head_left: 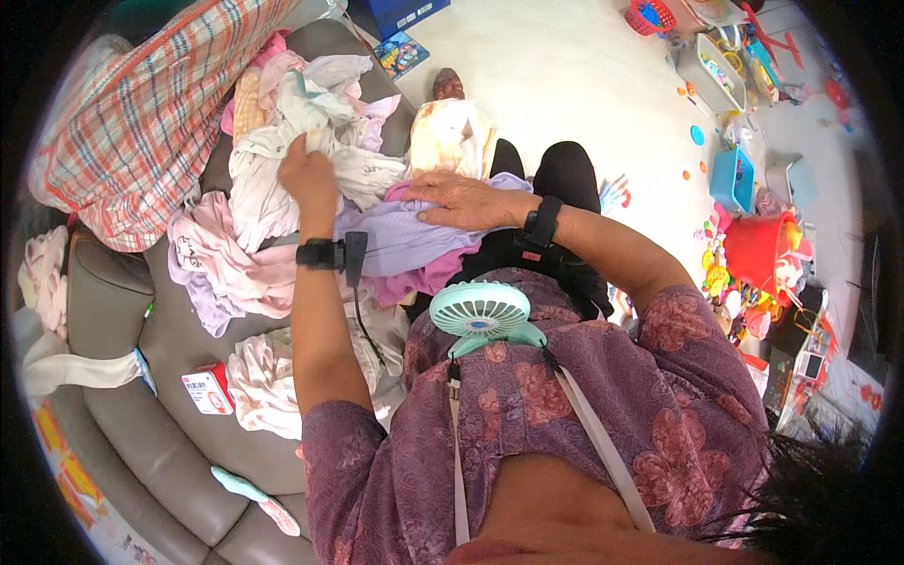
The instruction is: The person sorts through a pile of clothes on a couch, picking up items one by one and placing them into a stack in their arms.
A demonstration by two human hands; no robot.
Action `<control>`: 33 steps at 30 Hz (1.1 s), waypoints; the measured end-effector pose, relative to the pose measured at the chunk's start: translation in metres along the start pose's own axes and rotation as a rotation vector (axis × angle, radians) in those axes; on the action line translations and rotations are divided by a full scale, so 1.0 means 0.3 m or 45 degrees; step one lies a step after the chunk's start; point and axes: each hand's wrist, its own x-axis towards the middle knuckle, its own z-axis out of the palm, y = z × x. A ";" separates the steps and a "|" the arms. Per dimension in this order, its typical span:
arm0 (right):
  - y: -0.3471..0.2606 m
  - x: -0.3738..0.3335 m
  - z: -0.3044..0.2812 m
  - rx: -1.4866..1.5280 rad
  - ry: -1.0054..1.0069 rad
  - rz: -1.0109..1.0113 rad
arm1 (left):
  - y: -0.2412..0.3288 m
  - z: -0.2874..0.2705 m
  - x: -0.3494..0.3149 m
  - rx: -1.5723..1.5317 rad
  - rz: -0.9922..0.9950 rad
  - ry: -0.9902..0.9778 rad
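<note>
My left hand (309,181) reaches into a heap of clothes, its fingers curled onto a white garment (259,188). My right hand (461,200) lies flat, fingers stretched out, on a lavender garment (395,235) spread across my lap. Under the lavender cloth, a magenta-pink garment (433,273) shows at its edge. Beside my left wrist lies a crumpled pink garment (240,254), with more pale clothes piled beyond the hand. My left fingertips are partly hidden by the hand itself.
A plaid bag (141,141) stands at the far left on the grey sofa (179,348). A small white-and-red box (209,390) lies near my left forearm. On the floor at right are a red bucket (758,252), a blue bin (733,181) and scattered toys. A mint-green fan (480,311) hangs at my chest.
</note>
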 end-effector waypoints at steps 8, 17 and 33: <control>0.015 -0.018 -0.020 0.050 0.087 -0.015 | 0.324 -0.764 -0.205 0.361 -0.033 0.733; 0.075 -0.001 0.005 0.009 0.005 0.063 | -0.112 -1.017 -0.611 0.456 -0.345 1.225; 0.052 -0.010 0.004 0.057 -0.041 0.153 | -0.188 -0.686 -0.762 0.653 -0.539 0.386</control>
